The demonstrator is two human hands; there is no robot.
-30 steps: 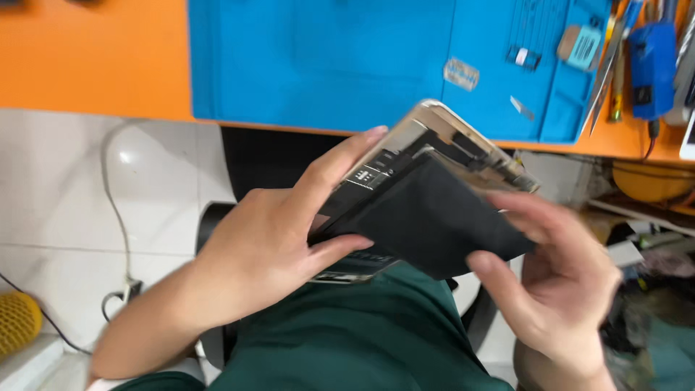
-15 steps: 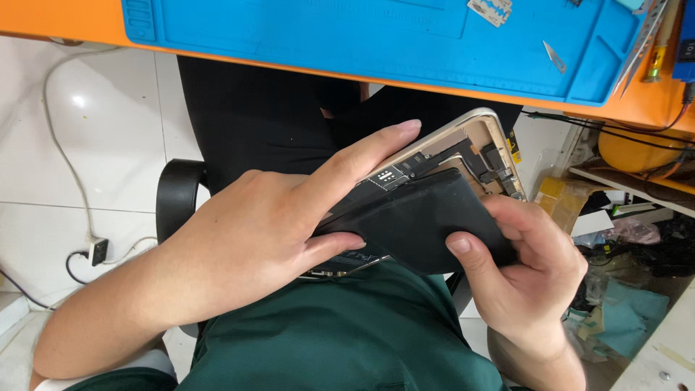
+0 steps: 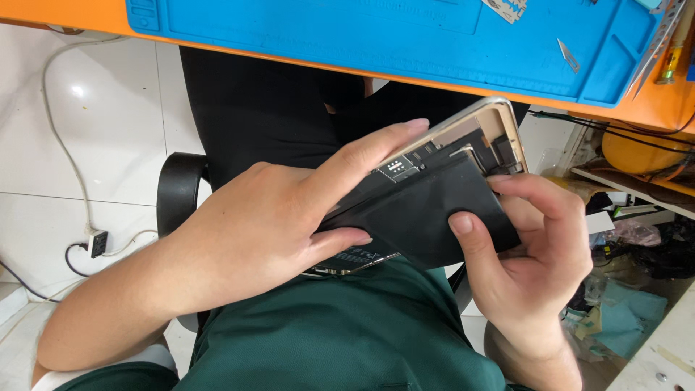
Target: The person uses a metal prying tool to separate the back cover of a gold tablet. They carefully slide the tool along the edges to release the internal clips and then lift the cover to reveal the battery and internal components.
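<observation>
My left fingers [image 3: 376, 148] lie stretched out and close together across the opened phone [image 3: 463, 141], the index running along its far edge, the thumb pressed against the near-left corner of the black battery [image 3: 427, 217]. My left hand [image 3: 268, 224] covers the phone's left half. My right hand [image 3: 536, 253] pinches the battery: thumb flat on its dark face, index curled over its far right corner, the other fingers tucked underneath where I cannot see them. The battery sits tilted, lifted off the gold-rimmed phone body, whose inner parts show at the far right end. All of this hangs over my lap, above my green shirt [image 3: 347, 333], near the orange table [image 3: 651, 108]. On the table lies a blue mat [image 3: 376, 36] with a small blade [image 3: 568, 56] on it. To the left, a white cable [image 3: 61, 145] trails across the tiled floor.
</observation>
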